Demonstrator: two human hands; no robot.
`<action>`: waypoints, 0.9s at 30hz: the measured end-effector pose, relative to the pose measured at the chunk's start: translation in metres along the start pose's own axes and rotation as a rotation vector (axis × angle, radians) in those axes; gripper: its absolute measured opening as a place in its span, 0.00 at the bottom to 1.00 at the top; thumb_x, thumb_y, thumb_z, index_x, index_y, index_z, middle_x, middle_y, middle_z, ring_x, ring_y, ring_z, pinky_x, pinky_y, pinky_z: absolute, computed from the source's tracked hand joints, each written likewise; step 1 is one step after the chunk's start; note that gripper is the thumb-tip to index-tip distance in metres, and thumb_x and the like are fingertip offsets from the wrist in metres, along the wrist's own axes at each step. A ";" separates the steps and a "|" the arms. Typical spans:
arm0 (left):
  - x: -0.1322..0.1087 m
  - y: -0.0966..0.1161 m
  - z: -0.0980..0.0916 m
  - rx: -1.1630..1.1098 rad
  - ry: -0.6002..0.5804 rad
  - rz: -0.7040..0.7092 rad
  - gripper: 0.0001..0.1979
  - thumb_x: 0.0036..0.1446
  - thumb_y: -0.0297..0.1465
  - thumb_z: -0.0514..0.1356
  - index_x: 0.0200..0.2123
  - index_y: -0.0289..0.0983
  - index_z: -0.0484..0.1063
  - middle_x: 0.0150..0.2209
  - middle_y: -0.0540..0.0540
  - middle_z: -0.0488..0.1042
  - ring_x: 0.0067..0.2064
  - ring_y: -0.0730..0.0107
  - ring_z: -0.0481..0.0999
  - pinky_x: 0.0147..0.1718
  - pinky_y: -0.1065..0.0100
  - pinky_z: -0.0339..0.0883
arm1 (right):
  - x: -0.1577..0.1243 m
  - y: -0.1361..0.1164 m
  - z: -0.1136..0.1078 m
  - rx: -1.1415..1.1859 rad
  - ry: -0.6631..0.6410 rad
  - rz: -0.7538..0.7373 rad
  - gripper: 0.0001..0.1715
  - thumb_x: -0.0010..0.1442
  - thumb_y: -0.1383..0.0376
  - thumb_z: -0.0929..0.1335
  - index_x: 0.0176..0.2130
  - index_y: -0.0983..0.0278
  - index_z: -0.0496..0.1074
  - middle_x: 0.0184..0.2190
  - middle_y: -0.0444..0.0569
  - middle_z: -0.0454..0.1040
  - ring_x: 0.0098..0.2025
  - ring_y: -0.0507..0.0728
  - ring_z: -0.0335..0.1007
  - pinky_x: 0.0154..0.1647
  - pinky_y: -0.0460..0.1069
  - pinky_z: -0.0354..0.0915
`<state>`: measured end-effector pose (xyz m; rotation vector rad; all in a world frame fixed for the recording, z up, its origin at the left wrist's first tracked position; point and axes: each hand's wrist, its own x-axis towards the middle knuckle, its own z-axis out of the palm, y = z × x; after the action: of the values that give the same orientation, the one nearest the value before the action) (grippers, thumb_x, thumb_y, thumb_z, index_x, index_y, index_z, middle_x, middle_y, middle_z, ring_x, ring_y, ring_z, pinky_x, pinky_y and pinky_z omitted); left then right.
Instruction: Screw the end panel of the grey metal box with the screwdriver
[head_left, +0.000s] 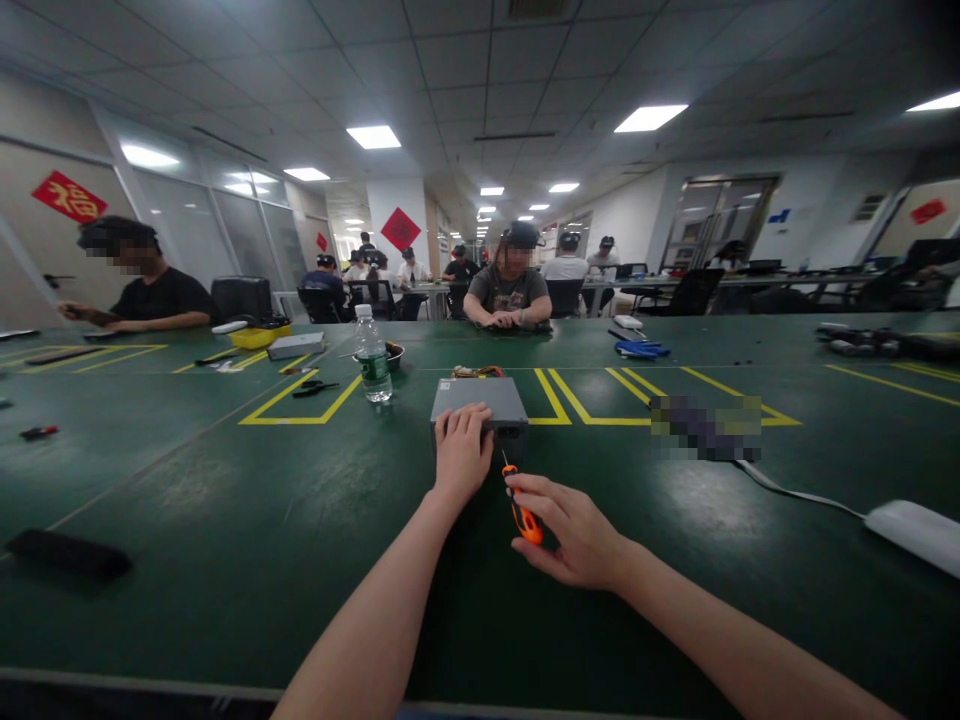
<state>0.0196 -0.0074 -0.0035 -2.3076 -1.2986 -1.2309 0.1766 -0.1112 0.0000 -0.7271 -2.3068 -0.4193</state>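
Note:
A grey metal computer power supply (487,396) sits on the green table, its power socket facing me. My left hand (463,450) grips its near left corner, fingers on the top and thumb by the front face. In my right hand (562,525) is an orange and black screwdriver (523,510), held between fingers and thumb. Its thin shaft points up and away, toward the power supply's front face; whether the tip touches, I cannot tell. Coloured cables (480,372) show behind the power supply.
A water bottle (373,360) stands left of the power supply, in front of a bowl (395,353). A blurred dark object (705,428) and a white power strip (915,535) lie right. A black case (69,555) is at near left. People sit across the table (225,500).

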 end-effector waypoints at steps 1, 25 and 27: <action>0.000 0.000 0.000 0.000 0.000 0.000 0.13 0.56 0.28 0.52 0.46 0.42 0.64 0.51 0.48 0.68 0.55 0.66 0.63 0.57 0.57 0.46 | 0.001 -0.001 0.000 -0.012 -0.006 -0.002 0.19 0.59 0.59 0.62 0.47 0.67 0.60 0.46 0.61 0.67 0.44 0.59 0.69 0.39 0.52 0.68; 0.000 0.001 -0.001 0.008 -0.004 -0.001 0.14 0.57 0.28 0.52 0.46 0.42 0.64 0.51 0.48 0.69 0.55 0.66 0.63 0.57 0.56 0.46 | 0.005 -0.011 -0.003 0.049 -0.223 -0.006 0.22 0.62 0.60 0.59 0.54 0.64 0.59 0.54 0.60 0.61 0.51 0.60 0.64 0.44 0.54 0.65; 0.000 0.001 -0.001 0.005 -0.007 0.004 0.13 0.57 0.28 0.51 0.46 0.42 0.64 0.52 0.47 0.68 0.55 0.66 0.63 0.57 0.56 0.46 | 0.006 -0.011 -0.002 0.028 -0.208 -0.019 0.20 0.62 0.61 0.59 0.52 0.64 0.60 0.53 0.60 0.62 0.48 0.59 0.65 0.43 0.53 0.66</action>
<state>0.0195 -0.0086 -0.0024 -2.3120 -1.2967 -1.2179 0.1676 -0.1190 0.0044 -0.7675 -2.5101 -0.3325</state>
